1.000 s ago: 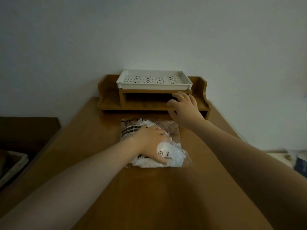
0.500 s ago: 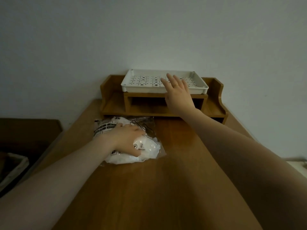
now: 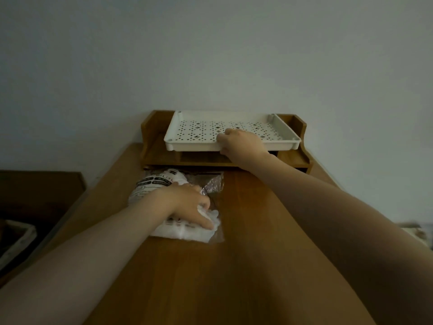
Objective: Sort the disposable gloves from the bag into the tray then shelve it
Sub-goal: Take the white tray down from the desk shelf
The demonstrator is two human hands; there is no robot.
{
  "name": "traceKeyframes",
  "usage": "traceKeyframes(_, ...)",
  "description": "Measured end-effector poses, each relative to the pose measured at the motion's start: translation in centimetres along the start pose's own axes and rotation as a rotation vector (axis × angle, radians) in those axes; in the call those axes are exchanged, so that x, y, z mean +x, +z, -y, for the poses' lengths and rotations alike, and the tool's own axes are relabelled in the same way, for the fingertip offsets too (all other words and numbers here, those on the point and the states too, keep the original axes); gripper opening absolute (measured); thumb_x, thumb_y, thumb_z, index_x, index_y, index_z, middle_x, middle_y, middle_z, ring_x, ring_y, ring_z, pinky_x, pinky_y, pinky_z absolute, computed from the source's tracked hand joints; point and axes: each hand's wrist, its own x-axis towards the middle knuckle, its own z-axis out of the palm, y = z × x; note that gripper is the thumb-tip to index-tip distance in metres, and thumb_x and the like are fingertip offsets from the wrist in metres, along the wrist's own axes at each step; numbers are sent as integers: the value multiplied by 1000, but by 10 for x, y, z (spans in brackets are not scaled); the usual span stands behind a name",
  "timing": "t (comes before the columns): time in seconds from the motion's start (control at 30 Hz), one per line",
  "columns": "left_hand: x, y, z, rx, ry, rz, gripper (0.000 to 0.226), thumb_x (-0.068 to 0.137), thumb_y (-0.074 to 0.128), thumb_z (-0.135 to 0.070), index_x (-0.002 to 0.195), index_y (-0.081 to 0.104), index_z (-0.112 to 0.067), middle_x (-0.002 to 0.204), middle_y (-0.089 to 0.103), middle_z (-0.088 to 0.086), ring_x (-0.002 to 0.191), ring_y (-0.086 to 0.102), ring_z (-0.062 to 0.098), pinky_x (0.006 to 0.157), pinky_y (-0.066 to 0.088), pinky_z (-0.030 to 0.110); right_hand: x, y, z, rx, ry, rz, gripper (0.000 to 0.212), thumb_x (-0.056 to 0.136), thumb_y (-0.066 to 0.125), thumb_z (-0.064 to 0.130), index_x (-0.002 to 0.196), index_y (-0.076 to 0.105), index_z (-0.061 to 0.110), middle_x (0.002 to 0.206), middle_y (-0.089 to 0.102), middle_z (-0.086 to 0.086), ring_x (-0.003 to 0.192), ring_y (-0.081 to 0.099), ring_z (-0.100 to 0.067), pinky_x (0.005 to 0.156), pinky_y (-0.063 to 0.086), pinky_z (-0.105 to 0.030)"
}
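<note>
Since half a second ago the right hand (image 3: pixel 241 143) has dropped from hovering flat over the tray (image 3: pixel 185 146) to gripping its near rim, fingers curled over the edge into the tray and thumb below, and the tray now sticks out past the front of the wooden shelf (image 3: pixel 296 158) with its near edge overhanging. Meanwhile the left hand (image 3: pixel 187 205) stays on the bag of gloves (image 3: pixel 152 186), its fingers now pressed deeper and curled into the soft white bundle at the bag's near right corner. White, rigid-looking plastic makes up the tray, which is shallow and rectangular with rounded corners, a raised rim and a floor pierced by a scatter of small dark holes; nothing lies in it. Thin, clear, crinkled film forms the bag, printed with dark labels toward its far end, and the gloves inside show as a pale, crumpled mass. It lies flat on the desk (image 3: pixel 246 266), just in front of the shelf's base and left of centre. Smooth, glossy brown wood covers the desk, which narrows toward the wall; bare surface lies to the right of the bag beneath the right forearm and across the near part between both arms. Beyond the desk's left edge sits dark furniture.
</note>
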Motion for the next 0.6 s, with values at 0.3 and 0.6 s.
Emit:
traceKeyframes(0.3, -55, 38, -42, 167, -93, -19, 72, 79, 31, -81, 102, 62, -20, 113, 57, -2, 117, 42, 19, 113, 12, 51, -113, -18, 31, 83, -18, -16, 19, 101, 38, 21, 117, 44, 13, 98, 46, -4, 70, 46, -25, 51, 34, -32)
traceKeyframes(0.6, -75, 81, -60, 110, -298, -397, 62, 88, 40, -64, 129, 35, -17, 109, 66, 0, 96, 62, 20, 98, 36, 36, -195, 12, 45, 70, 118, 313, 29, 93, 46, 11, 119, 45, 22, 105, 53, -1, 84, 53, -19, 63, 40, -30)
